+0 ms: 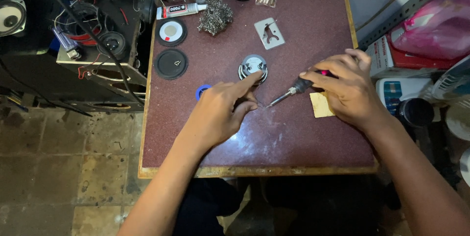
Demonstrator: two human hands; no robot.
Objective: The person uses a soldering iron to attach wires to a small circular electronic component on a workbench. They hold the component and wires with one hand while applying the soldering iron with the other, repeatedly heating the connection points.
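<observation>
While perhaps touching: right hand [350, 89], soldering iron [289, 92].

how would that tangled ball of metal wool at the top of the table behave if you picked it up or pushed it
The metal wool looks like a loose, airy tangle of thin strands, so it is probably light for its size and springy when squeezed. Its ragged shape suggests it would snag and drag across the table rather than roll. Stray strands might catch on fingers.

Bare table [293, 138] lies before both hands; small speaker [253, 67], metal plate [270, 33] and wire wool [215, 16] crowd beyond
</observation>
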